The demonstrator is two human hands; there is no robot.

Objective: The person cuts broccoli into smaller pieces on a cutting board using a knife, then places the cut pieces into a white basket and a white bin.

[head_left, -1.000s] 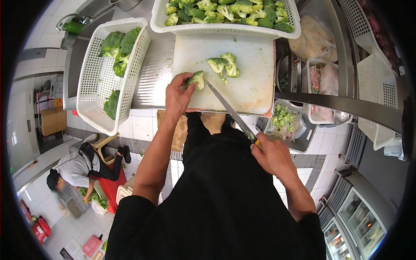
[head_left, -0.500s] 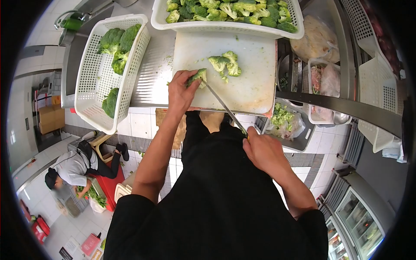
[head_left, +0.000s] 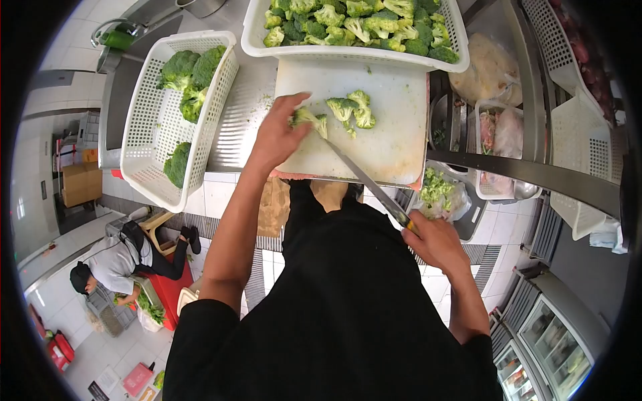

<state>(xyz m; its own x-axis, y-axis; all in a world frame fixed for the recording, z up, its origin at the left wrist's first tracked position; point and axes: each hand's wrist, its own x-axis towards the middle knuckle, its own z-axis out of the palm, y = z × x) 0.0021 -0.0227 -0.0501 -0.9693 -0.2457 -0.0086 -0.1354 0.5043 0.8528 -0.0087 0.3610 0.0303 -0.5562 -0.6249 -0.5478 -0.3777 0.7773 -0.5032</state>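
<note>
My left hand [head_left: 277, 130] is at the left edge of the white cutting board [head_left: 381, 150], its thumb and fingers spread around a broccoli piece [head_left: 304, 117]. Part of that piece is hidden by the hand. My right hand [head_left: 435, 237] is wrapped around the handle of a kitchen knife [head_left: 368, 180]. The blade slants up and left, its tip at the lower side of the broccoli piece. Further right on the board lie cut broccoli florets [head_left: 361, 110].
A white basket [head_left: 354, 55] full of cut broccoli stands behind the board. On the left is another basket [head_left: 157, 137] with several broccoli heads. Bagged food and containers [head_left: 491, 127] sit to the right. A co-worker [head_left: 114, 264] handles greens at lower left.
My left hand has loosened, its thumb and fingers spreading apart around the broccoli piece. The knife and my right hand have shifted slightly right and down in view. The whole view has moved a little.
</note>
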